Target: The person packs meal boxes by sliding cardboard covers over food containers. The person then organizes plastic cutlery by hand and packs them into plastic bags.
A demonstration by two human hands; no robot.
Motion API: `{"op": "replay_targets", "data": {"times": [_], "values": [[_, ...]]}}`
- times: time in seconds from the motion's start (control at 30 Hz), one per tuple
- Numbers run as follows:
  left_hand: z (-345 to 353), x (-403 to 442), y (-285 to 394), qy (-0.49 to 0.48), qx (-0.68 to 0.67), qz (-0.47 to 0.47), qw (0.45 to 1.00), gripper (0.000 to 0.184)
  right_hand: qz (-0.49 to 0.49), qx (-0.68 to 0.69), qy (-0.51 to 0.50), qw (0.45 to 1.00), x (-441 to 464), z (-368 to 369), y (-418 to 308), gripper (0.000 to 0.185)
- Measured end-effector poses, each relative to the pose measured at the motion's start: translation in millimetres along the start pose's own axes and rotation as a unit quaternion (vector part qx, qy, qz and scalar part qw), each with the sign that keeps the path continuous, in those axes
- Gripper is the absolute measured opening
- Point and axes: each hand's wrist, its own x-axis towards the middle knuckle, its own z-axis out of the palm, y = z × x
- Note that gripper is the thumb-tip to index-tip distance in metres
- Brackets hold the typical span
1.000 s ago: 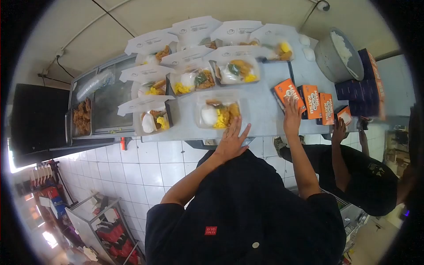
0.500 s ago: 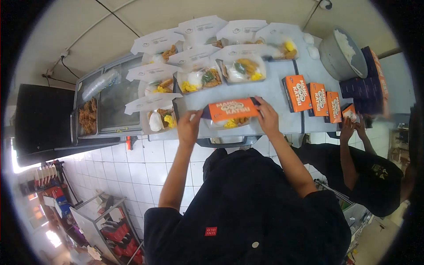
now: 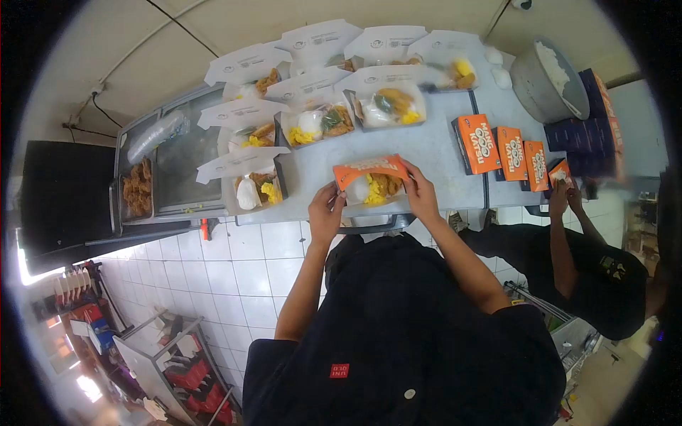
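Note:
An orange printed sleeve (image 3: 369, 166) bends over the back part of a clear food box (image 3: 377, 199), which holds rice, yellow egg and fried pieces. My left hand (image 3: 327, 208) pinches the sleeve's left end beside the box. At the right end, my right hand (image 3: 420, 190) has its fingers closed on the sleeve. Open food boxes with raised white lids stand behind and to the left, the nearest one (image 3: 257, 192) just left of my left hand. Closed orange boxes (image 3: 480, 145) stand in a row to the right.
Metal trays (image 3: 186, 153) with fried pieces (image 3: 137, 188) and a plastic bag fill the table's left end. A grey rice tub (image 3: 543, 85) and stacked dark boxes (image 3: 582, 142) stand at the back right. A co-worker's hands (image 3: 561, 199) touch the rightmost orange box.
My hands left the clear box and the nearest orange item, and took hold of the sleeve. It then came down closer around the clear box, its middle now bent.

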Motion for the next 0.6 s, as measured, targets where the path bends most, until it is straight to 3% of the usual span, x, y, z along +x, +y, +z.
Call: {"op": "replay_targets", "data": {"times": [0.07,0.13,0.2,0.27,0.37,0.4,0.47,0.53,0.6], "values": [[-3.9,3.2,-3.0,-0.017,-0.053,-0.028,0.998,0.047,0.023,0.004,-0.028,0.999,1.7,-8.4,-11.9,0.049],[-6.1,4.0,13.0,-0.032,-0.081,-0.057,0.995,0.057,0.114,-0.015,-0.106,0.988,3.3,-19.6,-29.1,0.055],[-10.1,4.6,46.0,-0.043,-0.084,-0.083,0.992,0.066,0.103,-0.059,-0.157,0.980,2.9,-25.4,-31.2,0.062],[-16.4,1.4,49.8,-0.095,0.146,0.020,0.984,0.073,-0.009,-0.124,-0.177,0.976,0.3,-29.6,-27.4,0.072],[-17.2,-13.4,48.3,-0.109,0.382,0.098,0.913,0.085,-0.066,-0.359,-0.222,0.904,-8.3,-38.3,-28.5,0.085],[-14.6,-16.4,46.6,-0.104,0.441,0.111,0.884,0.090,-0.052,-0.323,-0.223,0.918,-11.1,-36.3,-21.3,0.085],[-0.3,-16.4,25.9,-0.084,0.448,0.083,0.886,0.090,-0.026,-0.248,-0.224,0.942,-15.6,-27.1,-0.7,0.085],[21.8,-18.1,10.5,-0.037,0.462,0.057,0.884,0.091,-0.042,-0.285,-0.195,0.937,-16.2,-21.4,0.4,0.082],[29.6,-2.6,13.7,-0.046,0.275,-0.109,0.954,0.088,-0.057,-0.255,-0.164,0.951,-2.0,-11.0,3.6,0.079]]}}
